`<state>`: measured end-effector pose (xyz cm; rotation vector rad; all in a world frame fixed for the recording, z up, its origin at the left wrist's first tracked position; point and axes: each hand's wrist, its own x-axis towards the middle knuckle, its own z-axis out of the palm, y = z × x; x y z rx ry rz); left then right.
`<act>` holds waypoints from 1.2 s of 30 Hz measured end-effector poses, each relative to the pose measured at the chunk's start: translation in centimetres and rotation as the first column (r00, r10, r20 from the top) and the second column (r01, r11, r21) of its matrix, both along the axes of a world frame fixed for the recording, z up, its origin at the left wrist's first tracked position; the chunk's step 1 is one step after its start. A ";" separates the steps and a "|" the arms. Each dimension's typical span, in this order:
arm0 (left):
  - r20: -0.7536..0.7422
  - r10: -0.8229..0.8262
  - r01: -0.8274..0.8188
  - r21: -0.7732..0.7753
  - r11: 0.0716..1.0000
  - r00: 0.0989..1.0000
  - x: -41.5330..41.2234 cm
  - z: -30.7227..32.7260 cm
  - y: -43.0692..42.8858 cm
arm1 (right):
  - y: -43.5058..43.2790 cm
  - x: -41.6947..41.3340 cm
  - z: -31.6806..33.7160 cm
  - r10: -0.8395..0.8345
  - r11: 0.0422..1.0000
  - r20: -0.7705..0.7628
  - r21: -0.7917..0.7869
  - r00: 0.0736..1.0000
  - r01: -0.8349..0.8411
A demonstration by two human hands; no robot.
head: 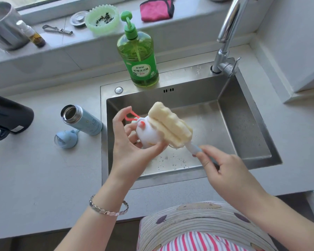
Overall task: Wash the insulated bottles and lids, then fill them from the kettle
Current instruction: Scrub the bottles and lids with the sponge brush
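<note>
A white, rounded lid [149, 137] with a pink loop strap [132, 116] is held above the left half of a steel sink [232, 113], clear of the basin's walls, with open basin to its right and far side. It is cupped by the left hand [132, 147], whose fingers are curled behind it while the thumb is laid along its near edge. A pale yellow sponge brush [170, 124], ridged and soft-looking, is pressed against the lid's right side; its thin white and blue handle [194, 149] is pinched between the thumb and curled fingers of the right hand [223, 167], which is placed near and right of the lid, over the sink's near rim. Water drops are scattered on the basin floor below. On the grey speckled counter [34, 178] just left of the sink, a pale blue insulated bottle [83, 120] is stood uncapped, its shiny metal mouth open, and a matching blue lid [66, 139] is laid just beside its base on the near side. A dark kettle [7, 116] is seen at the left edge, well apart from them. A green detergent pump bottle [138, 57] is stood at the sink's far rim, and a chrome faucet [225, 42] rises at the far right corner.
</note>
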<state>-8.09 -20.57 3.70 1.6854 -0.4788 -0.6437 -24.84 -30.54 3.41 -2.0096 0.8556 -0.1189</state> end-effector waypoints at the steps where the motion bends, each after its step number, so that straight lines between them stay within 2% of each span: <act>1: -0.008 -0.001 0.001 0.003 1.000 1.000 -0.1 0.0 0.0 | -0.3 0.2 -0.2 -0.024 1.000 -0.015 0.011 1.000 0.024; 6: -0.066 0.056 -0.056 0.002 0.998 0.996 0.0 0.0 -0.6 | 0.5 0.3 -0.1 -0.039 0.999 0.019 0.028 0.999 0.039; 9: -0.090 0.084 -0.083 0.017 0.996 0.992 0.1 0.1 -0.8 | 0.0 0.2 -0.1 -0.089 0.994 -0.013 0.058 0.996 0.089; 14: 0.004 0.056 -0.056 0.112 0.992 0.998 0.4 0.0 -1.0 | 0.9 0.3 0.7 -0.060 0.997 0.051 0.056 0.997 0.057; 17: 0.015 0.032 -0.034 0.146 0.989 0.999 0.2 -0.1 -0.8 | -0.1 0.4 -0.4 -0.107 0.992 -0.011 0.071 0.994 0.107; 22: -0.031 0.042 -0.036 0.167 0.985 0.999 0.2 0.0 -0.8 | 0.6 -0.1 0.2 -0.068 0.996 0.053 0.059 0.996 0.065; 27: -0.105 0.057 -0.040 0.156 0.987 0.993 -0.2 -0.2 -0.9 | -0.3 0.1 -0.7 -0.100 0.993 -0.006 0.060 0.995 0.100; 31: -0.139 0.047 -0.026 0.149 0.989 0.989 -0.1 -0.5 -0.8 | 1.0 0.0 0.1 -0.014 0.999 0.081 0.046 0.997 0.010; 34: -0.155 0.050 -0.021 0.188 0.982 0.987 -0.3 -0.8 -0.6 | -0.2 0.2 -1.6 -0.094 0.990 -0.006 0.102 0.996 0.094; 36: -0.189 0.042 -0.004 0.201 0.980 0.981 -0.7 -1.1 -0.4 | -1.3 0.6 -2.6 -0.174 0.956 -0.076 0.226 0.982 0.187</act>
